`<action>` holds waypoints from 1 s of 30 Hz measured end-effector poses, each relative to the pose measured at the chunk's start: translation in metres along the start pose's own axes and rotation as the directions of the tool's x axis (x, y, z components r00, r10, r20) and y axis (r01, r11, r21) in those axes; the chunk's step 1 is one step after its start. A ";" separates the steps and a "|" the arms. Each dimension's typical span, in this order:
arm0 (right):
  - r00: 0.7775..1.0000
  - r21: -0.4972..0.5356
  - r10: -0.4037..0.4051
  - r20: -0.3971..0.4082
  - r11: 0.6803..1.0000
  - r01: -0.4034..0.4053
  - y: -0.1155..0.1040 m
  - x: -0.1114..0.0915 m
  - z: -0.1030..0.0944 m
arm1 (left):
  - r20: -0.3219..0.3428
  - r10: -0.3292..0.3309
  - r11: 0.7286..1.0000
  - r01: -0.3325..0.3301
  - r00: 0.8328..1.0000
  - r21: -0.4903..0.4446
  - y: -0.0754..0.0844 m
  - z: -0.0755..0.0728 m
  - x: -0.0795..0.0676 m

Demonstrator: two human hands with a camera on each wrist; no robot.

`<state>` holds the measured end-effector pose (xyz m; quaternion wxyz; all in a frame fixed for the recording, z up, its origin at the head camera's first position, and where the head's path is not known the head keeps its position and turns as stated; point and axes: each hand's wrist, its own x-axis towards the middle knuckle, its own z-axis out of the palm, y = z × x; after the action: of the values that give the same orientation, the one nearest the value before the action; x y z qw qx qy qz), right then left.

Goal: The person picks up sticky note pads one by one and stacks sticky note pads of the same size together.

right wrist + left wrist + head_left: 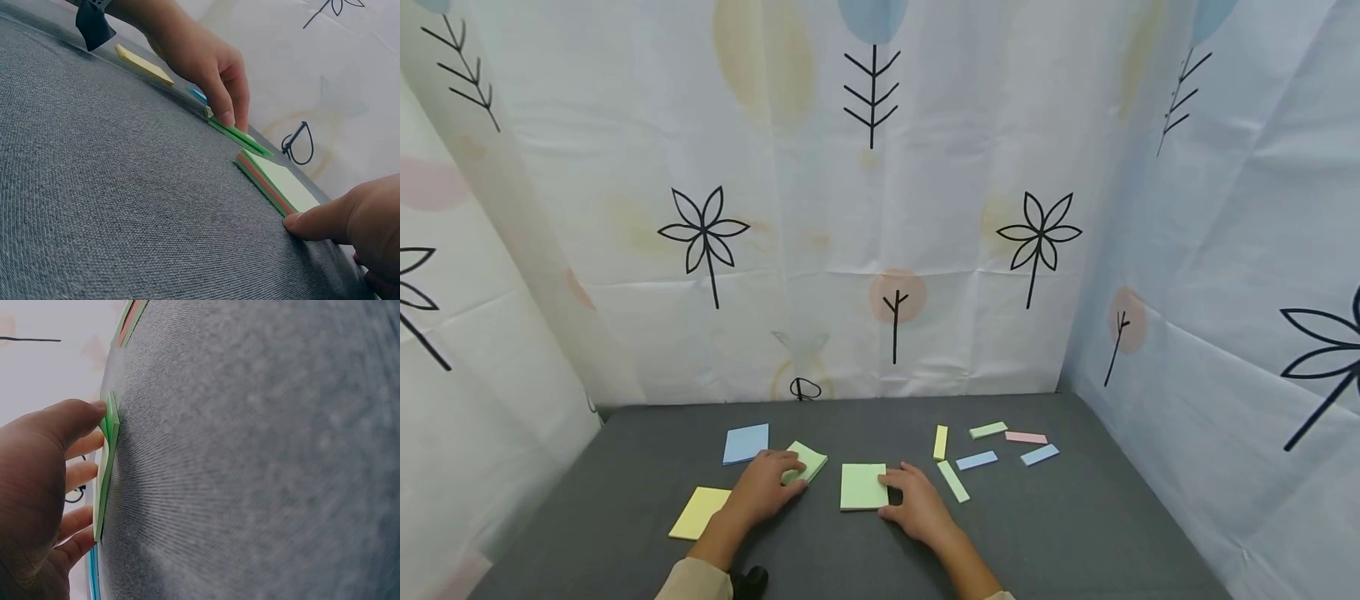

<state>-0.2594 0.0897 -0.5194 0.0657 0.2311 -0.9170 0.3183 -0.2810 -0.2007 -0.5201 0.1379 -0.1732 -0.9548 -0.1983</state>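
My left hand [765, 485] grips a small light-green sticky note pad [806, 457], which lies turned at an angle on the table; in the left wrist view the thumb presses one end and lifts some sheets [107, 425]. To its right, my right hand [919, 507] holds the right edge of a square stack of sticky notes [861, 487] between thumb and fingers. Seen in the right wrist view, that stack [281, 181] has a green top, a reddish layer and green below. Its thumb [312, 222] touches the near corner.
A blue sticky note pad [747, 443] lies behind the left hand, a yellow pad [700, 512] left of the forearm. Several narrow note strips, among them a yellow one [940, 442] and a pink one [1026, 437], lie scattered at right. Patterned cloth [805, 333] encloses the grey table [1037, 533].
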 end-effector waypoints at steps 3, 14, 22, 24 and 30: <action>1.000 -0.004 -0.004 0.001 1.000 0.004 0.001 -0.001 0.001 | 0.016 -0.001 1.000 0.001 1.000 -0.002 0.000 -0.001 -0.001; 1.000 -0.017 0.008 0.004 1.000 -0.008 0.001 0.001 0.002 | -0.011 -0.019 0.999 0.019 1.000 0.030 0.000 -0.002 0.000; 1.000 -0.009 0.015 0.010 1.000 -0.015 0.000 0.001 0.002 | -0.148 -0.081 0.979 0.106 0.986 0.172 0.003 0.002 -0.003; 1.000 -0.006 0.019 0.011 1.000 -0.019 0.001 0.001 0.002 | -0.159 -0.130 0.969 0.160 0.979 0.189 0.004 0.004 -0.004; 1.000 0.000 0.026 0.015 1.000 -0.026 0.001 0.000 0.002 | -0.162 -0.239 0.946 0.267 0.957 0.184 0.008 0.004 -0.009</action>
<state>-0.2596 0.0896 -0.5214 0.0547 0.2216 -0.9205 0.3173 -0.2711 -0.1947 -0.5240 0.1937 -0.0197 -0.9726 -0.1270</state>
